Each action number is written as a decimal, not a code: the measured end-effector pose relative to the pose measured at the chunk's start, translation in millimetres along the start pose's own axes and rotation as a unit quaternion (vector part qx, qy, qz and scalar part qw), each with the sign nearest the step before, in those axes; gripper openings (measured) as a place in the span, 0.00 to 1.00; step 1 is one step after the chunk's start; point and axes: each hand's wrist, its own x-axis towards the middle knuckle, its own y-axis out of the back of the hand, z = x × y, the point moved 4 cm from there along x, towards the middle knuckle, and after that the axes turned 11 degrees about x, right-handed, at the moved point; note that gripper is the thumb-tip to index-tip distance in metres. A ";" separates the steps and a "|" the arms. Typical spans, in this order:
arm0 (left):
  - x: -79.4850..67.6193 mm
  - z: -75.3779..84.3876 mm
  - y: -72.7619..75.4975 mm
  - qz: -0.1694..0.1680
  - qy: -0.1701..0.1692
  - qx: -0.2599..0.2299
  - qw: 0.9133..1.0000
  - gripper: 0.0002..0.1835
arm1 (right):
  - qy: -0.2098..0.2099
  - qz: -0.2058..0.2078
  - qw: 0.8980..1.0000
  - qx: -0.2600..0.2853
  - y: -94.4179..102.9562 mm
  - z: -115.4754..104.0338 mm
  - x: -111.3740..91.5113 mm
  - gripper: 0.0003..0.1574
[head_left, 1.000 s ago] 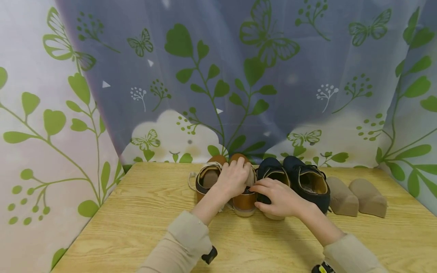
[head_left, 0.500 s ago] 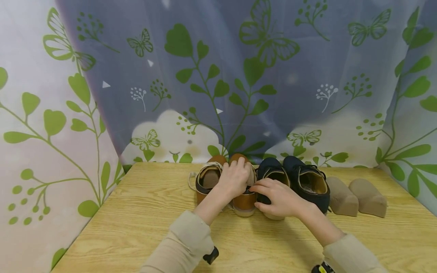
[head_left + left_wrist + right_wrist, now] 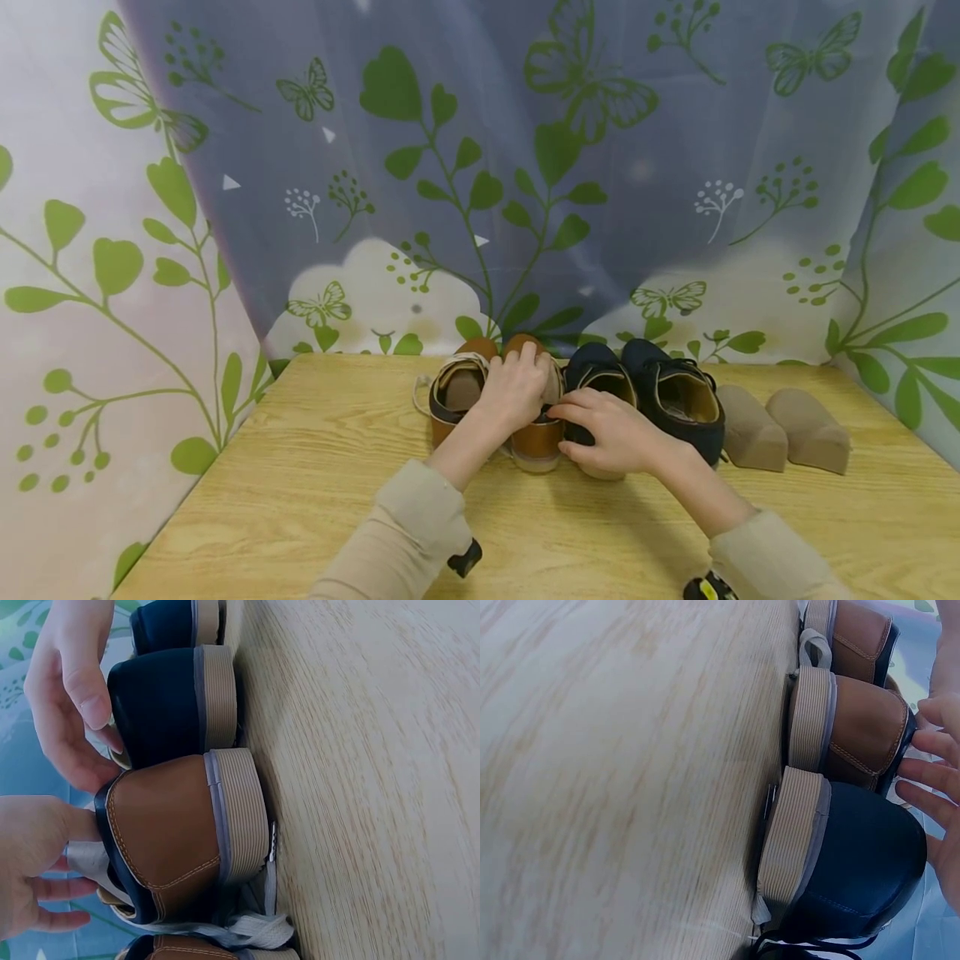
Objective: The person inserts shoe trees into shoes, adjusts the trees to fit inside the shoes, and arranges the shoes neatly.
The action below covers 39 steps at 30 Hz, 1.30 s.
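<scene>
My left hand [image 3: 516,392] bends over the opening of a brown leather shoe [image 3: 536,446], the right one of a brown pair. In the left wrist view its thumb and fingers [image 3: 64,889] grip around a pale grey part at the shoe's opening. My right hand [image 3: 611,429] touches the dark heel collar of that same shoe with nearly straight fingertips [image 3: 919,769], its thumb apart. The palm hovers above a navy shoe [image 3: 592,362]. What lies inside the gripped shoe is mostly hidden by my hands.
The other brown shoe [image 3: 444,429], with cream laces, stands left. Another navy shoe [image 3: 699,446] stands right. Farther right lie two beige, toe-shaped shoe inserts [image 3: 753,433] on the wooden table [image 3: 300,492]. A patterned curtain [image 3: 465,208] hangs close behind the row.
</scene>
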 end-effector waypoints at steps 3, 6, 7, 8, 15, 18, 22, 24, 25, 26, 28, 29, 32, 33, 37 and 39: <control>0.5 0.2 -1.2 -0.003 0.002 -0.003 1.000 0.24 | 0.000 0.000 1.000 0.002 0.4 -0.1 0.4 0.23; 0.4 0.5 -2.0 -0.006 0.004 -0.003 1.000 0.25 | -0.003 -0.002 1.000 0.004 0.5 0.0 0.8 0.23; 0.5 0.7 -2.2 -0.006 0.005 -0.004 1.000 0.25 | -0.004 -0.003 1.000 0.005 0.4 0.1 0.9 0.23; 0.5 0.7 -2.3 -0.007 0.006 -0.004 1.000 0.25 | -0.004 -0.004 1.000 0.005 0.3 0.1 1.0 0.23; 1.3 0.8 -2.2 -0.014 0.009 -0.008 1.000 0.25 | -0.006 -0.005 1.000 0.007 0.9 -0.6 2.0 0.23; 1.6 1.2 -2.6 -0.013 0.008 -0.010 1.000 0.25 | -0.007 -0.006 1.000 0.006 1.0 -1.0 2.0 0.23; 1.5 1.7 -3.4 -0.006 0.008 -0.008 1.000 0.24 | -0.004 -0.004 1.000 0.003 1.3 -1.7 2.0 0.23; 1.6 1.7 -3.7 -0.002 0.009 -0.008 1.000 0.24 | -0.003 -0.004 1.000 0.004 1.4 -2.0 2.1 0.23; 1.8 1.8 -3.9 -0.002 0.010 -0.009 1.000 0.24 | -0.004 -0.004 1.000 0.005 1.4 -2.0 2.1 0.23; 2.0 1.8 -4.0 -0.003 0.010 -0.010 1.000 0.24 | -0.004 -0.005 1.000 0.006 1.4 -2.0 2.2 0.23; 2.4 1.7 -4.3 -0.004 0.010 -0.011 1.000 0.24 | -0.007 -0.007 1.000 0.006 1.4 -1.8 2.3 0.23; 2.6 1.6 -4.5 -0.006 0.010 -0.012 1.000 0.24 | -0.007 -0.007 1.000 0.006 1.3 -1.8 2.4 0.23; 3.0 1.5 -4.9 -0.007 0.007 -0.014 1.000 0.24 | -0.007 -0.009 1.000 0.003 1.2 -1.9 2.8 0.23; 2.9 1.6 -4.6 -0.006 0.006 -0.015 1.000 0.24 | -0.006 -0.010 1.000 0.003 1.1 -1.9 2.8 0.23; 2.2 2.9 -3.7 0.003 -0.003 -0.013 1.000 0.22 | -0.005 -0.009 1.000 0.002 1.5 -1.8 2.6 0.23; 2.0 3.7 -2.8 0.010 -0.006 -0.011 1.000 0.22 | -0.005 -0.007 1.000 0.001 1.8 -1.4 2.4 0.23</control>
